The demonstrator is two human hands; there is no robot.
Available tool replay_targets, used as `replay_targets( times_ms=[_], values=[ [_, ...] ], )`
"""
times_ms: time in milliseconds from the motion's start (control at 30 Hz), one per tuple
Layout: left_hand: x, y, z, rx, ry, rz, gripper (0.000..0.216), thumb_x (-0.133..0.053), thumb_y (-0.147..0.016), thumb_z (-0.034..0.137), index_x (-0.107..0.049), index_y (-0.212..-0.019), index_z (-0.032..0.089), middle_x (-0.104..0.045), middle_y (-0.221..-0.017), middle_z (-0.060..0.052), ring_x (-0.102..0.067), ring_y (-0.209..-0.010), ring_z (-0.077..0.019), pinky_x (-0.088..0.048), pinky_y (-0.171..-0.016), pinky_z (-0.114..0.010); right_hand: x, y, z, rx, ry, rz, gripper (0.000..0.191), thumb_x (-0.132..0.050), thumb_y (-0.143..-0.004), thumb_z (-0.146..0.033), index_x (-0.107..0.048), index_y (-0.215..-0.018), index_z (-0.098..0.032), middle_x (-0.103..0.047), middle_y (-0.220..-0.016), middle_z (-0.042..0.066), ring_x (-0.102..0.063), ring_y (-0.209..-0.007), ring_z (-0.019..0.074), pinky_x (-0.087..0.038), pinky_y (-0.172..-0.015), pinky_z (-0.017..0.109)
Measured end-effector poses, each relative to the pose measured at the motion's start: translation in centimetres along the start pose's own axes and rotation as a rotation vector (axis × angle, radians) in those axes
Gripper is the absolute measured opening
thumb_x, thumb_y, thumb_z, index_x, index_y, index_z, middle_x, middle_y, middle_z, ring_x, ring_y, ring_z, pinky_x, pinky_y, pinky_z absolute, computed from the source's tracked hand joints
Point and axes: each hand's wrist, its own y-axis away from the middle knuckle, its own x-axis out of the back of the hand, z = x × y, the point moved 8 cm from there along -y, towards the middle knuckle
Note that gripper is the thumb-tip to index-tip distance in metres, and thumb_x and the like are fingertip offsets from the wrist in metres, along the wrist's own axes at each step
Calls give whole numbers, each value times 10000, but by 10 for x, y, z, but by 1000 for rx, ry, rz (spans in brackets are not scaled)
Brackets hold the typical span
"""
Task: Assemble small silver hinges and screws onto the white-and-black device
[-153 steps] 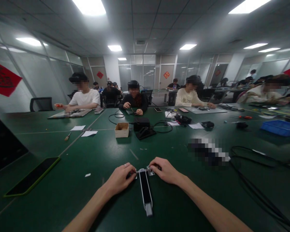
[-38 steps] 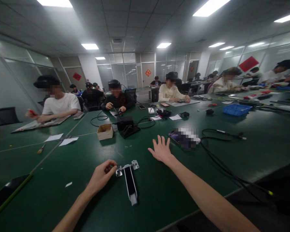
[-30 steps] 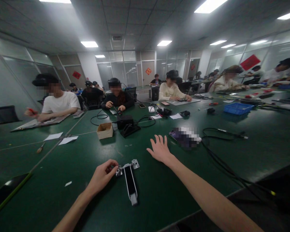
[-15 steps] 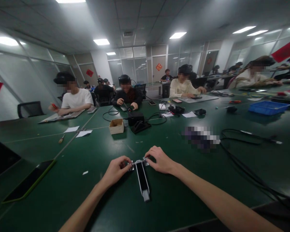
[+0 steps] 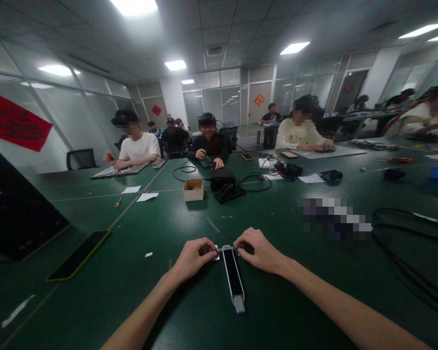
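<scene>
A long, narrow device with a black face and a pale frame (image 5: 233, 274) lies on the green table in front of me. Its near end has a grey block, and small metal pieces stick out to both sides at the far end. My left hand (image 5: 197, 255) pinches the left metal piece (image 5: 216, 253) between thumb and fingers. On the other side, my right hand (image 5: 260, 249) is closed with its fingertips at the right metal piece, which they mostly cover.
A small cardboard box (image 5: 193, 190) and a black device on a stand (image 5: 224, 184) sit farther back. To my left lie a phone with a green edge (image 5: 79, 256) and a black computer case (image 5: 18, 206). Black cables (image 5: 394, 262) run along the right. Several people sit across the table.
The camera view has turned to the left, so everything appears farther right. Both hands keep their grip at the far end of the device, with little visible movement of their own.
</scene>
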Motion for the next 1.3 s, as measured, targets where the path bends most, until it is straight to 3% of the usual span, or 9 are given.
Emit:
replay_targets(
  times_ms=[433, 600, 800, 1133, 1300],
  values=[
    [-1, 1, -6, 64, 67, 62, 152, -657, -720, 288, -640, -824, 179, -592, -650, 31, -515, -592, -128, -397, -570, -227, -3, -7, -1, 52, 6, -39, 74, -550, -819, -186, -609, -858, -165, -603, -816, 31, -525, -781, 162, -407, -740, 323],
    [-3, 0, -9, 75, 147, 53, 154, -620, -756, 307, -613, -838, 177, -655, -750, 4, -558, -629, -133, -426, -586, -232, -3, -6, -1, 52, 10, -32, 77, -541, -823, -183, -605, -862, -166, -601, -812, 36, -519, -781, 170, -398, -737, 329],
    [0, 1, -1, 52, 21, 64, 137, -613, -748, 258, -622, -867, 190, -642, -755, 18, -540, -624, -127, -420, -591, -231, -1, -6, -3, 37, 1, -34, 81, -537, -827, -188, -603, -870, -169, -600, -826, 38, -513, -795, 169, -391, -737, 325],
    [-2, 1, -1, 48, 66, 69, 196, -631, -734, 270, -616, -909, 183, -651, -801, 16, -548, -644, -118, -433, -597, -221, -1, -3, 0, -2, 16, -40, 94, -530, -851, -226, -593, -883, -164, -591, -825, 45, -504, -800, 177, -379, -753, 338],
    [2, 2, 5, 31, 76, 116, 166, -538, -807, 271, -597, -933, 179, -676, -825, -5, -584, -637, -123, -450, -597, -232, -3, -2, 3, -8, 7, -58, 142, -503, -875, -266, -604, -899, -170, -589, -831, 46, -506, -806, 178, -382, -765, 343]
  ],
)
